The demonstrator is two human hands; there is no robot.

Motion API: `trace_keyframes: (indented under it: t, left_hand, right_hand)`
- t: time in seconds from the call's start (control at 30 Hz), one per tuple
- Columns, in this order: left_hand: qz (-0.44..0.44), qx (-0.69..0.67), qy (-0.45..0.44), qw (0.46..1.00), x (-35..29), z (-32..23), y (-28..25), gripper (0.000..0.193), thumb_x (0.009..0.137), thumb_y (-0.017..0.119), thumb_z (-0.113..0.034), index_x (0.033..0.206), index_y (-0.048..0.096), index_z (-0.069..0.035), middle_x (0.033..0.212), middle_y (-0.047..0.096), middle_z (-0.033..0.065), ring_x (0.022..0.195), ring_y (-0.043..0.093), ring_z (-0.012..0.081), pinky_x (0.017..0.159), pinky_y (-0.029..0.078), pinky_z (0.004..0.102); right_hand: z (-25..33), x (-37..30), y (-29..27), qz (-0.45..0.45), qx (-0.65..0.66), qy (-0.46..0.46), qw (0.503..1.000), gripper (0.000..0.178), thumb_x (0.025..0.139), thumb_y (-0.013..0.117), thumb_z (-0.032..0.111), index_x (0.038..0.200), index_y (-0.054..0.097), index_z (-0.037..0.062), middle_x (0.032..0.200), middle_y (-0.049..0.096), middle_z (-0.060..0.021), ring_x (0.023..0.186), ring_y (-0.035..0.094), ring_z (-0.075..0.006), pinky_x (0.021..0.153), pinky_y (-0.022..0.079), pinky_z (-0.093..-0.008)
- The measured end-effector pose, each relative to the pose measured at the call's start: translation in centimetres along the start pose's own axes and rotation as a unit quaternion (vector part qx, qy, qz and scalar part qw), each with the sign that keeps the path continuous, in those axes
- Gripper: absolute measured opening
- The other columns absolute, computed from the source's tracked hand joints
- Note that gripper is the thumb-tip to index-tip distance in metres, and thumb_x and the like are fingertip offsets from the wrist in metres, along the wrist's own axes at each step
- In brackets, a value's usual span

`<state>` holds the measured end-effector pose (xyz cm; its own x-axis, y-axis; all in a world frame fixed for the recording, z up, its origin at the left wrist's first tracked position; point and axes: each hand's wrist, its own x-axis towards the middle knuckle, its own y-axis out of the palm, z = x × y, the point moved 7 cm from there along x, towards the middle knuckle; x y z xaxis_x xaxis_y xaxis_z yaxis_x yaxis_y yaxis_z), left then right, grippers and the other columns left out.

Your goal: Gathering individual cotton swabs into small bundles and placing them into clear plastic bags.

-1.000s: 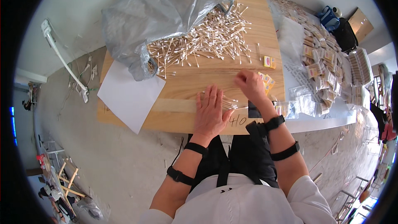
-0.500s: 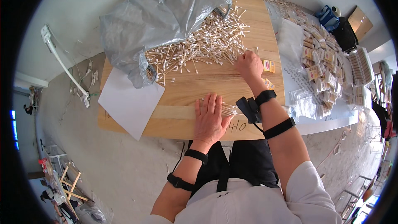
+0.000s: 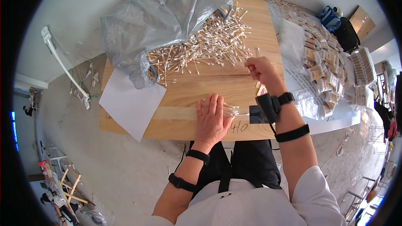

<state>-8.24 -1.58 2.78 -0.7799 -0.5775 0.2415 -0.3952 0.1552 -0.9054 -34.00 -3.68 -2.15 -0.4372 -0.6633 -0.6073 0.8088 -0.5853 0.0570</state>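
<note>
My left hand (image 3: 210,119) lies flat near the table's front edge, fingers stretched out. Beneath it and poking out to its right is a small bunch of cotton swabs (image 3: 230,109), white tips toward the right. My right hand (image 3: 262,70) is closed, fingertips pinched together, just right of the big heap of cotton swabs (image 3: 201,44). Whatever sits in that pinch is too small to make out. Close to the right wrist lies a small yellow and red label card (image 3: 261,89); another is mostly hidden behind the hand.
A grey plastic bag (image 3: 155,16) covers the heap's left side on the wooden table (image 3: 180,115). A white paper sheet (image 3: 132,102) hangs over the front left edge. To the right, many packed swab bags (image 3: 322,65) are piled on a lower surface.
My right hand has moved right and slightly toward me, away from the heap's edge, with its forearm swinging right. My left hand stays in place on the bunch.
</note>
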Motion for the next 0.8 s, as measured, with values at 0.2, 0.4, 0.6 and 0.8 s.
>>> trace_keyframes:
  t: [0.2,0.4,0.6,0.8]
  left_hand:
    - [0.012,0.017,-0.003,1.000,-0.1,-0.1,-0.1,0.069,0.081,0.067,-0.039,0.134,0.044,0.000,0.140,0.042,0.0169,0.133,0.036,0.0312,0.111,0.023,0.0542]
    - [-0.010,0.004,0.010,1.000,-0.1,-0.4,-0.3,0.070,0.084,0.065,-0.036,0.140,0.038,-0.002,0.147,0.035,0.0167,0.139,0.029,0.0325,0.112,0.021,0.0533]
    - [0.037,0.047,0.032,0.998,-0.2,-0.5,1.3,0.069,0.089,0.057,-0.042,0.142,0.036,-0.003,0.151,0.033,0.0132,0.143,0.024,0.0282,0.115,0.015,0.0530]
    - [0.055,0.061,0.028,0.996,-1.2,-1.8,1.4,0.075,0.088,0.058,-0.043,0.139,0.036,0.006,0.148,0.034,0.0196,0.142,0.024,0.0318,0.116,0.012,0.0524]
  right_hand:
    - [-2.3,-4.9,2.9,0.061,-0.193,-0.150,0.968,0.017,0.076,0.063,0.012,0.064,0.058,0.0017,0.057,0.052,-0.0088,0.044,0.045,-0.0179,0.042,0.034,-0.0342]
    - [-2.1,-8.8,7.6,0.043,-0.528,-0.355,0.770,0.014,0.074,0.062,0.019,0.079,0.064,0.0059,0.077,0.063,-0.0178,0.076,0.061,-0.0381,0.067,0.049,-0.0466]
    - [-2.4,-11.6,5.7,-0.058,-0.412,-0.419,0.807,0.012,0.079,0.062,0.014,0.084,0.063,0.0037,0.089,0.062,-0.0145,0.083,0.062,-0.0349,0.071,0.050,-0.0423]
    - [-5.9,-15.6,3.0,-0.141,-0.211,-0.431,0.866,0.014,0.087,0.058,0.007,0.098,0.060,-0.0020,0.098,0.059,-0.0148,0.088,0.062,-0.0314,0.079,0.050,-0.0351]
